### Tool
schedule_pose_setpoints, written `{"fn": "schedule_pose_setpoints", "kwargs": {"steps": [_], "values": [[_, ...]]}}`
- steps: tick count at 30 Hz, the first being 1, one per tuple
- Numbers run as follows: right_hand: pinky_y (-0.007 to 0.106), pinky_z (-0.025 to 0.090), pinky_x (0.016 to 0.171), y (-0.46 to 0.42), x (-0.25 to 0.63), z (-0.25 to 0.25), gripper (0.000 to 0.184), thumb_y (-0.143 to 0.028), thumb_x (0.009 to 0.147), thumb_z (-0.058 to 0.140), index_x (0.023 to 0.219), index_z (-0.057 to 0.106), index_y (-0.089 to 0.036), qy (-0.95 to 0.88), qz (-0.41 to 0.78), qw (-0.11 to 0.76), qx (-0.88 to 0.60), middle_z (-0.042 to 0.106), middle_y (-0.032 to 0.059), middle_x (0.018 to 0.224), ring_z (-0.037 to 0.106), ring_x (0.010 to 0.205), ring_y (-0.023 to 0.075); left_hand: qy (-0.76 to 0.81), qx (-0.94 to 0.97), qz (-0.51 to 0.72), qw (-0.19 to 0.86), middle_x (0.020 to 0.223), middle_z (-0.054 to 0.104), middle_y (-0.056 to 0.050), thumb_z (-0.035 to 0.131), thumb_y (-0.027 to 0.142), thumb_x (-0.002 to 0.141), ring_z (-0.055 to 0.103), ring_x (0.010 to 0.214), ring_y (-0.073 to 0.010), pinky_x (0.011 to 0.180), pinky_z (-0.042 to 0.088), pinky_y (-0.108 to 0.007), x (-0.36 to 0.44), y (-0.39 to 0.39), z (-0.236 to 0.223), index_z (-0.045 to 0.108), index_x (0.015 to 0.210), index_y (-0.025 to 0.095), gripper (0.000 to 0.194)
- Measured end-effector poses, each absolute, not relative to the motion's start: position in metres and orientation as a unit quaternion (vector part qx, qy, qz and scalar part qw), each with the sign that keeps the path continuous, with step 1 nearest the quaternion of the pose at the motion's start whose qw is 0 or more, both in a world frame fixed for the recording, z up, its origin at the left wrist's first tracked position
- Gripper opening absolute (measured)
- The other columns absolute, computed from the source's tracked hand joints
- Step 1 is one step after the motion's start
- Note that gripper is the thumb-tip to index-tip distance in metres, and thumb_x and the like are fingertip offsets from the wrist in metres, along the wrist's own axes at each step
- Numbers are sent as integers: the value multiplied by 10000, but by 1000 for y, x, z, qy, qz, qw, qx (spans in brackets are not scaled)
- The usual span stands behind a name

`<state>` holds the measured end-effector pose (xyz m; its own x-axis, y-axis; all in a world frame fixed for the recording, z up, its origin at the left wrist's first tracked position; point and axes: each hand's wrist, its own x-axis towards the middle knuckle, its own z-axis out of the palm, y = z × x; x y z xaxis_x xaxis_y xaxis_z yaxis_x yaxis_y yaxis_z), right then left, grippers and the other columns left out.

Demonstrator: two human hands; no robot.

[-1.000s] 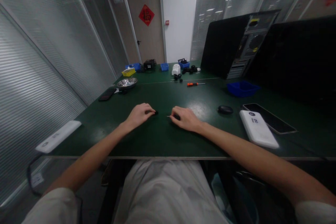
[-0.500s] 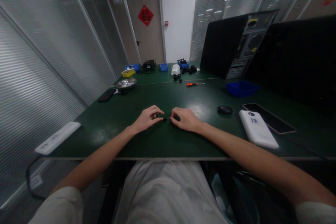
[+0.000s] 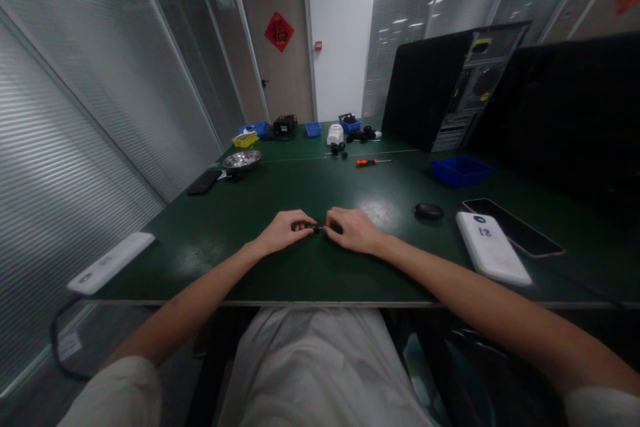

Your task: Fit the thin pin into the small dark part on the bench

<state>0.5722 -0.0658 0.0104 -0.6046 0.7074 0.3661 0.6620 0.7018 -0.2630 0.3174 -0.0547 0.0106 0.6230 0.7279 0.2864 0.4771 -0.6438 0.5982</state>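
Close to the front of the green table (image 3: 300, 273), my two hands almost meet over a small black part (image 3: 316, 229). My left hand (image 3: 281, 231) is closed, with thumb and fingertips pinching that part from the left. My right hand (image 3: 356, 230) is closed too, its thumb and forefinger around the end of something thin and pale that points at the black part. Most of what the right hand holds lies hidden in the fingers, and its kind cannot be made out.
A black computer mouse (image 3: 429, 211), a white power bank (image 3: 493, 248) and a phone (image 3: 515, 227) lie to the right. Further back are an orange screwdriver (image 3: 367, 163), a blue tray (image 3: 461, 172) and a metal bowl (image 3: 241, 160). Another white device (image 3: 111, 263) rests at the left edge.
The fingers of my left hand have come down from above and closed with the thumb on the small black part. My right hand has stayed nearly still.
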Motion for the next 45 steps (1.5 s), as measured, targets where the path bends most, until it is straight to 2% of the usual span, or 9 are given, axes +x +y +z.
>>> {"fn": "schedule_pose_setpoints", "kwargs": {"steps": [10, 18, 25, 32, 45], "values": [[267, 314, 633, -66, 572, 10, 108, -320, 954, 601, 964, 621, -214, -897, 59, 245, -364, 666, 22, 941, 573, 748, 145, 336, 858, 292, 254, 1068, 738, -76, 677, 346, 936, 681, 974, -203, 895, 508, -307, 316, -57, 11, 798, 1073, 210, 227], [262, 336, 654, -65, 573, 10, 114, -313, 977, 563, 971, 598, -205, -892, 75, 275, -350, 653, 21, 928, 572, 758, 143, 351, 838, 309, 281, 1079, 742, -83, 676, 329, 935, 686, 971, -210, 866, 523, -310, 314, -56, 9, 788, 1113, 200, 247], [267, 301, 637, -67, 571, 10, 130, -338, 975, 571, 977, 617, -216, -910, 49, 230, -341, 662, 24, 968, 573, 764, 146, 343, 861, 280, 251, 960, 732, -87, 689, 353, 924, 655, 811, -181, 741, 500, -279, 321, -61, 12, 799, 1038, 170, 243], [263, 291, 636, -66, 568, 4, 136, -338, 995, 535, 1001, 592, -215, -919, 38, 214, -330, 644, 25, 973, 561, 754, 143, 328, 857, 294, 268, 1005, 745, -73, 706, 294, 914, 686, 915, -191, 865, 499, -286, 326, -62, 10, 807, 1011, 173, 185], [259, 299, 629, -64, 566, 1, 127, -336, 1015, 510, 1020, 533, -212, -917, 53, 226, -324, 623, 20, 955, 551, 731, 141, 338, 834, 314, 302, 1021, 754, -89, 725, 302, 893, 697, 942, -217, 869, 518, -299, 330, -62, 6, 817, 1011, 166, 201]]}}
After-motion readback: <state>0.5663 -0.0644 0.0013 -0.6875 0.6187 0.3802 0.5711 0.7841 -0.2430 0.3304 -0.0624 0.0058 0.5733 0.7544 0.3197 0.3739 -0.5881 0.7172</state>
